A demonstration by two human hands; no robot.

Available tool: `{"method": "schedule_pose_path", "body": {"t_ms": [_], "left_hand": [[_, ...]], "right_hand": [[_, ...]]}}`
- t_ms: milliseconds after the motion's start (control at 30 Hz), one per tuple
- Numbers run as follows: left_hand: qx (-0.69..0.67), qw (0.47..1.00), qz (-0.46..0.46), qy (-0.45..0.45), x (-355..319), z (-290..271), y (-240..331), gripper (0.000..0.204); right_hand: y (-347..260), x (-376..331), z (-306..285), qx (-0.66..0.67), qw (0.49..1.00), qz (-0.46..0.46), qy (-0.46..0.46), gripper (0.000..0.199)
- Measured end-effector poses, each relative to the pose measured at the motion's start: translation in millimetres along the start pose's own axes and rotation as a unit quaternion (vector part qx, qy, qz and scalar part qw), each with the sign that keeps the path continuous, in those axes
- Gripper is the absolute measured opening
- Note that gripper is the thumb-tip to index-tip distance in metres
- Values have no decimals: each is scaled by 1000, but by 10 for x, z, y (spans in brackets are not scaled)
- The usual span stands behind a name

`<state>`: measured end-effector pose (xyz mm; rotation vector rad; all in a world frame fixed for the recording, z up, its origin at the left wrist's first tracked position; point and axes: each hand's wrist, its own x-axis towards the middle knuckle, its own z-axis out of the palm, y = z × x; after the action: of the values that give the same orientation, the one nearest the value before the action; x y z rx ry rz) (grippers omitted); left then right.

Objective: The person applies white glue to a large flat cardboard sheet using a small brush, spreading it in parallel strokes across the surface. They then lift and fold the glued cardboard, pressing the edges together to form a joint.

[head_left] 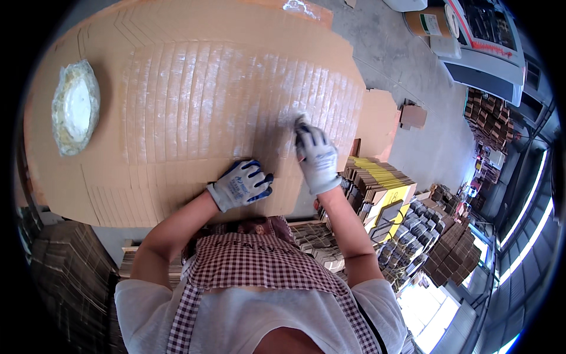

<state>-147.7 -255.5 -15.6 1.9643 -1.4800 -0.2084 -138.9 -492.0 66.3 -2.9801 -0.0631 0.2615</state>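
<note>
My left hand (pixel 242 184), in a white and blue work glove, lies on the near edge of the fanned cardboard sheets (pixel 194 106), its fingers spread. Over the right half of these sheets, my gloved right hand (pixel 318 154) is closed around a small brush-like tool (pixel 301 120); motion blurs its pale tip, and the glove hides most of it. Shiny whitish wet streaks run across the overlapping strips of cardboard. At the far left, an oval bowl (pixel 75 109) wrapped in clear plastic holds white paste and sits on the cardboard.
Right of the work surface stands a stack of folded cardboard (pixel 377 186) with a yellow band. More cardboard stacks (pixel 65 277) fill the lower left. Beyond the grey floor (pixel 413 76) are a brown drum (pixel 427 23) and a white vehicle or machine (pixel 486 53).
</note>
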Motion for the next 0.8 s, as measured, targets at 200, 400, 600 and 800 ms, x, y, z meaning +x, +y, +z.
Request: {"method": "schedule_pose_path", "body": {"t_ms": [200,400,600,800], "left_hand": [[6,1000,-1,7,7,1,-23,22],[-4,1000,0,15,17,11,2,31],[9,1000,-8,24,-13,54,19,30],[24,999,0,43,-9,46,50,27]], "right_hand": [[-151,4,-116,76,994,22,72,41],[156,140,92,32,993,53,101,36],[-311,-209,-253,202,973,71,88,45],[4,-492,119,143,969,156,125,43]]}}
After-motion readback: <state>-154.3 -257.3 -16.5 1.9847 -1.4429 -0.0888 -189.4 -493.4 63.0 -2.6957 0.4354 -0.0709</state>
